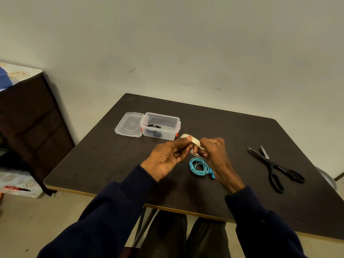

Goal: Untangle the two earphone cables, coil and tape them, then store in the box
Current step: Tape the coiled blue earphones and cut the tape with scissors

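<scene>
Your two hands meet above the middle of the dark tabletop (232, 131), both gripping a roll of pale tape (189, 139): your left hand (167, 157) pinches the roll between thumb and fingers, while your right hand (212, 149) closes on its near side, seemingly working at the free end, though the end itself is too small to make out. Just below your hands, toward the near edge, the blue earphone cable (200, 167) lies coiled and loose on the tabletop, no tape on it that can be seen. The clear box (161, 125) stands open toward the far left corner, its lid (129, 123) flat beside it, with a dark cable (153, 130) already inside. The scissors (275, 168) rest open near the right edge, well apart from your hands. The step in hand looks to be taping the second coil; next you will likely need to pull out a short strip, cut it, and wrap it round the blue loops without letting them spring apart.
</scene>
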Demonstrator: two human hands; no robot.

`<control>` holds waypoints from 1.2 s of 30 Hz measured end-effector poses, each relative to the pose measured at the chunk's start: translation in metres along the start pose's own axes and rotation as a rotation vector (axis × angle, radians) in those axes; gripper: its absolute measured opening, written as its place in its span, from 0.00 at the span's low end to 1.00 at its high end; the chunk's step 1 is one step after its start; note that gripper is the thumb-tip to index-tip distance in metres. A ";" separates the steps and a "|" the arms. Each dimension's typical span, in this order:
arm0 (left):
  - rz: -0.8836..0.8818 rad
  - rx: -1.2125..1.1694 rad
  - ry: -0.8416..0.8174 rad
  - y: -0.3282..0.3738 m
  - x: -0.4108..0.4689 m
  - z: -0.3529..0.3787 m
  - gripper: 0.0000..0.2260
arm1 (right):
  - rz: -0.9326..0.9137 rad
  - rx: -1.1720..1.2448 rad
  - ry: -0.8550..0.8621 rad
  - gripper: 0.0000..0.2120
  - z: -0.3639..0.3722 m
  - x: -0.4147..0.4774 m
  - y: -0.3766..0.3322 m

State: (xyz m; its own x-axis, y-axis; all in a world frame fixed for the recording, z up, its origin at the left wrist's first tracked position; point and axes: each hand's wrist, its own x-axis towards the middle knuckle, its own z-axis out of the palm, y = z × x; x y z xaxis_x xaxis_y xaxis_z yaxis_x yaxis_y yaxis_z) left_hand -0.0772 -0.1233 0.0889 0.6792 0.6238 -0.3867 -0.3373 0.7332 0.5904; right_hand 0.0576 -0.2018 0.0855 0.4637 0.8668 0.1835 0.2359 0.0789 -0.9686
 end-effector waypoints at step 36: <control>1.313 1.181 -0.085 -0.028 0.013 -0.017 0.10 | -0.122 0.015 -0.231 0.08 -0.031 -0.026 -0.003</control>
State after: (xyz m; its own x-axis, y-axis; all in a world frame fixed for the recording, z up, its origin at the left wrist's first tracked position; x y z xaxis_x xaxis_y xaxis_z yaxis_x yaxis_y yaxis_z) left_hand -0.0702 -0.1310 0.0551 0.4139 0.5431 0.7306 -0.0565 -0.7857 0.6160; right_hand 0.0708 -0.2401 0.0889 0.2251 0.9395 0.2582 0.2646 0.1961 -0.9442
